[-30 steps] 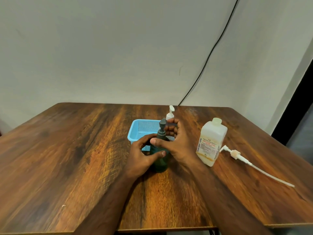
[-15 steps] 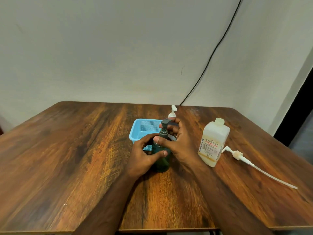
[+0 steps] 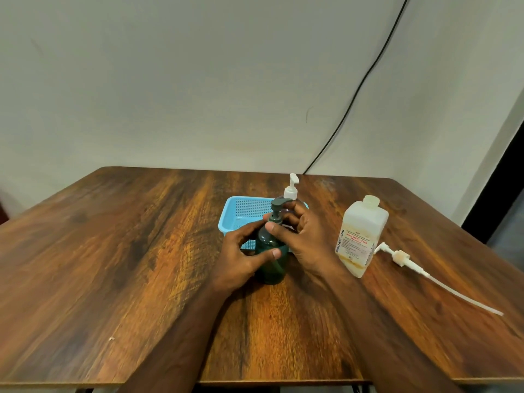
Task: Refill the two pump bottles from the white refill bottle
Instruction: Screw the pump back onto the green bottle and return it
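Observation:
A dark green pump bottle (image 3: 271,268) stands on the table in front of a blue basket (image 3: 243,211). My left hand (image 3: 241,256) grips its body. My right hand (image 3: 303,236) pinches the bottle's neck just under the dark pump head (image 3: 276,207). Behind it, a second pump bottle with a white pump (image 3: 292,188) stands in the basket, its body mostly hidden by my hands. The white refill bottle (image 3: 360,236) stands uncapped to the right.
A loose white pump with a long dip tube (image 3: 419,270) lies on the wooden table (image 3: 127,251) right of the refill bottle. A black cable (image 3: 360,89) runs down the wall behind.
My right hand's fingers have shifted a little around the pump collar while my left hand keeps its hold on the green bottle. The bottle stays in place.

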`<state>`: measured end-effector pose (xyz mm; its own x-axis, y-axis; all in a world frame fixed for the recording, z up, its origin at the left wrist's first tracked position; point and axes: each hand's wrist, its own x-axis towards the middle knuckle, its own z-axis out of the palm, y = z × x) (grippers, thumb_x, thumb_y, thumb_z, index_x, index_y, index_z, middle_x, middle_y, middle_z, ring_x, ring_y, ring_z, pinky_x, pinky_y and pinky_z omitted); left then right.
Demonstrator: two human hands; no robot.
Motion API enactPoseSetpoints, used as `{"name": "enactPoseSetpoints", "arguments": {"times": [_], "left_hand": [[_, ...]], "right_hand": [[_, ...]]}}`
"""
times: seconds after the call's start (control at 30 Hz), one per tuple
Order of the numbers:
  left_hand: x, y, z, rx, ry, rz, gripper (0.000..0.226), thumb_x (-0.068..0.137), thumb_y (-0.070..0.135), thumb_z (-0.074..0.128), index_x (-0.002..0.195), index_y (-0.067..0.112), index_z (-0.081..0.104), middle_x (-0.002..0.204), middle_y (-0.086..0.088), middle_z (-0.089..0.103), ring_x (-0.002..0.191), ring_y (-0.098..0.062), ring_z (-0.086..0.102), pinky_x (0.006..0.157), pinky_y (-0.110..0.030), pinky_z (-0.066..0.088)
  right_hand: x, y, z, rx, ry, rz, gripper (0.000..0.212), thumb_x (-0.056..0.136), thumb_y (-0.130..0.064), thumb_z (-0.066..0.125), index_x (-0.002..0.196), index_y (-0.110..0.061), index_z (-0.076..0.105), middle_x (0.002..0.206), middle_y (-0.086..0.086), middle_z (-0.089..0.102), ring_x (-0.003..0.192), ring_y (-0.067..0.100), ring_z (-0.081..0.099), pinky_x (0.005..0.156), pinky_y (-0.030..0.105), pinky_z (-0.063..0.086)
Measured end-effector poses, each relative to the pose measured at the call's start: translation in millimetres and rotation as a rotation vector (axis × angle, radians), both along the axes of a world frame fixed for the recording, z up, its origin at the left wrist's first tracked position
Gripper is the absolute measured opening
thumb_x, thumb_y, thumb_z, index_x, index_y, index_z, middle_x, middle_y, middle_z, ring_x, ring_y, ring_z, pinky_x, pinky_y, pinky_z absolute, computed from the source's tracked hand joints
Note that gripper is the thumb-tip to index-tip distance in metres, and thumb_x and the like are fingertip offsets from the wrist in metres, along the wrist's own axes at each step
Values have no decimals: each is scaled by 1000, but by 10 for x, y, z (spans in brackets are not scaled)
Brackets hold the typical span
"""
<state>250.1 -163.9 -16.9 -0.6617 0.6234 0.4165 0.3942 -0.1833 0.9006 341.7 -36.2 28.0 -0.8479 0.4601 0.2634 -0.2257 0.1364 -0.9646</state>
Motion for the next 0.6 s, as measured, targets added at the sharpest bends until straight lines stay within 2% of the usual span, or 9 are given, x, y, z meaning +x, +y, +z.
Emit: {"name": "enactPoseSetpoints", "arguments": {"times": [0.1, 0.23, 0.3, 0.47, 0.6], "left_hand": [[-85, -75, 17, -28, -72, -124, 63, 71, 30, 81, 130, 16, 62, 131, 1, 64, 126, -16, 57, 104, -41, 49], [-137, -117, 6, -48, -128, -209, 59, 75, 30, 78, 129, 14, 62, 132, -6, 63, 128, -25, 55, 106, -54, 46], [-123, -113, 1, -59, -112, -180, 60, 74, 30, 79, 130, 16, 62, 132, -4, 64, 128, -22, 56, 107, -52, 45], [-55, -57, -15, -58, -70, -59, 65, 75, 29, 83, 134, 24, 59, 133, 8, 62, 126, -8, 55, 101, -32, 52], [5, -18, -42, -40, 8, 22, 64, 77, 27, 83, 136, 26, 58, 134, 9, 61, 126, -9, 56, 100, -39, 53]], "right_hand": [[91, 48, 63, 16, -37, 175, 35, 97, -9, 62, 130, -18, 61, 124, -3, 70, 120, 11, 63, 97, 30, 54], [85, 109, 99, 127, -93, 207, 29, 99, -14, 60, 127, -18, 65, 122, -7, 71, 119, 8, 63, 99, 27, 53], [45, 130, 79, 138, -77, 164, 27, 96, -14, 64, 122, -19, 68, 119, -6, 72, 117, 8, 64, 100, 31, 53], [-48, 135, -52, 125, 2, 46, 30, 92, -14, 69, 122, -12, 68, 117, 0, 73, 112, 14, 68, 97, 42, 55], [-66, 90, -148, 171, 15, -103, 31, 91, -19, 72, 121, -18, 69, 118, -4, 73, 111, 10, 67, 94, 44, 57]]}}
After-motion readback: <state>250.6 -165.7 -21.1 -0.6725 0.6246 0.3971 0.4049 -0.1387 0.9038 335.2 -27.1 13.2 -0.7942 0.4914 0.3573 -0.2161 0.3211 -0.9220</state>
